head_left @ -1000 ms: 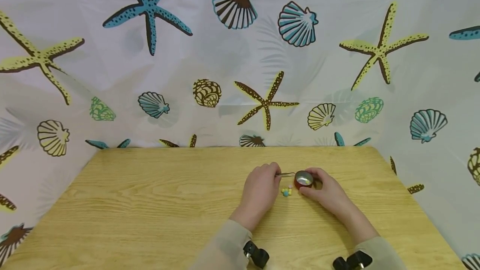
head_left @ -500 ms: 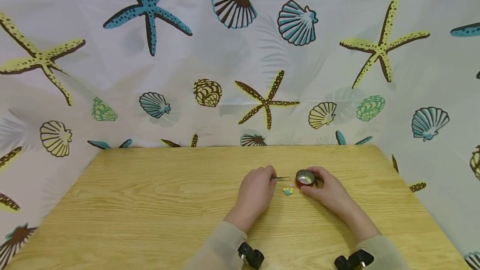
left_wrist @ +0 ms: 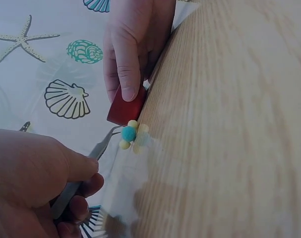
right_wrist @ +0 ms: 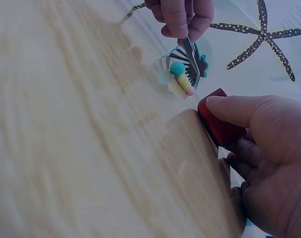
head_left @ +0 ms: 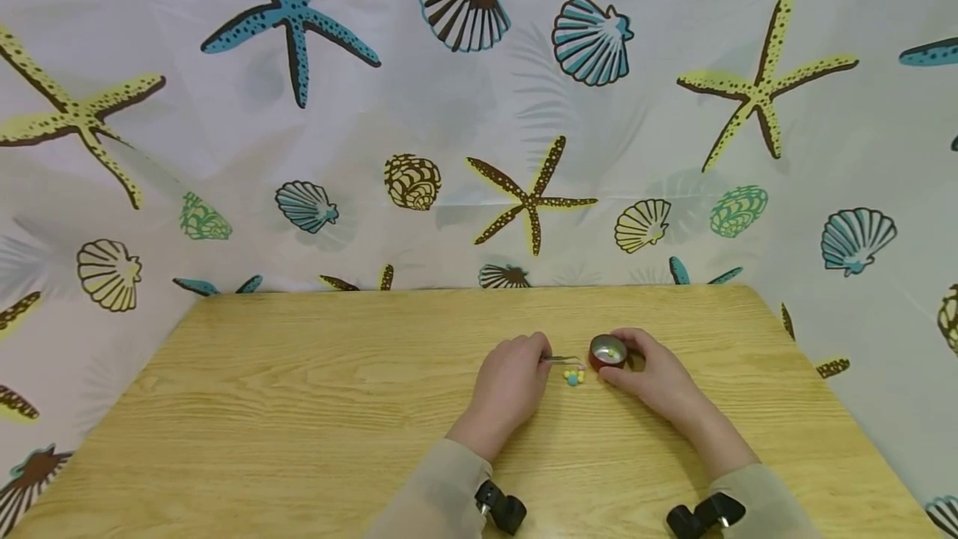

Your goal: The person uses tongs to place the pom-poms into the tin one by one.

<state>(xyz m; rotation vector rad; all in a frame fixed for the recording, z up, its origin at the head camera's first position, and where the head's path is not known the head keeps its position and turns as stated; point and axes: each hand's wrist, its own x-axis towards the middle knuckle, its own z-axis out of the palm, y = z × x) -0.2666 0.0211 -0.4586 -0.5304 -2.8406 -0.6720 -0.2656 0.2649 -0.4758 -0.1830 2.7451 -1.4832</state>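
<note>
My left hand [head_left: 507, 385] holds a pair of bent-tip metal tweezers [head_left: 557, 358], pinched between thumb and fingers. Their tips reach just behind a small cluster of round beads [head_left: 573, 379] on the table, yellow with a larger blue one and a pink one. To the right of the beads, my right hand [head_left: 659, 377] grips a small round red tin [right_wrist: 223, 118], thumb on the near side and fingers on the far side. Its silvery inside faces up in the head view, with something small and yellow lying in it. The left wrist view shows the tweezer tips close beside the blue bead [left_wrist: 129, 133].
The wood-grain table [head_left: 314, 406] extends widely to the left and in front of the hands. A white curtain [head_left: 359, 106] printed with starfish and shells hangs behind and at both sides. A black camera mount [head_left: 501, 508] sits on each sleeved wrist.
The left hand has drawn the tweezers slightly left and down, their tips going from the tin's rim to the beads. The right hand and tin have hardly moved.
</note>
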